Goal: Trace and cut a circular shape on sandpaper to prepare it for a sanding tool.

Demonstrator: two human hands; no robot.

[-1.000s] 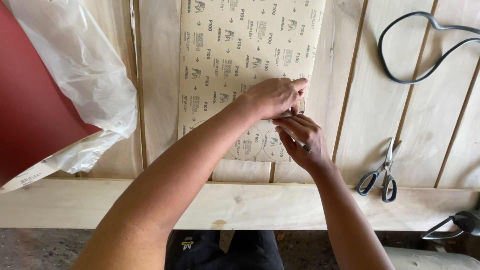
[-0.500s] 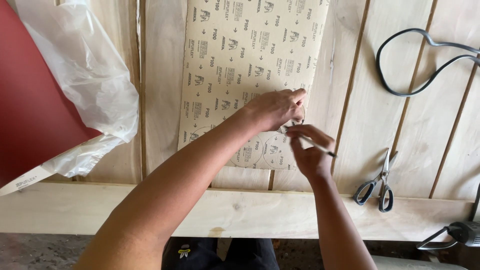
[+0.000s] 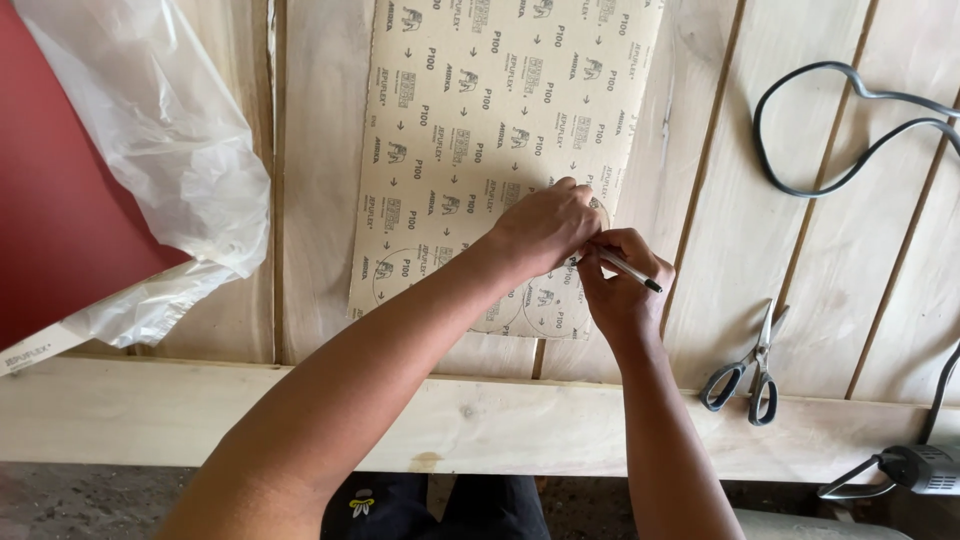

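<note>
While our left hand (image 3: 545,228) presses flat, probably on a round template, near the lower right corner of the sandpaper sheet (image 3: 500,110), our right hand (image 3: 622,285) beside it grips a pen (image 3: 630,270) for tracing; scissors (image 3: 748,365) wait right of the sheet.

Worktop (image 3: 330,250): pale wooden planks with dark gaps, lighter front rail. Sandpaper sheet (image 3: 480,130) lies flat, printed back up, under and beyond the fingers (image 3: 585,232). Scissors (image 3: 748,365) right of the fingers; black cable (image 3: 830,180) farther right. Clear plastic bag (image 3: 160,170) and red sheet (image 3: 60,230) well left.
</note>
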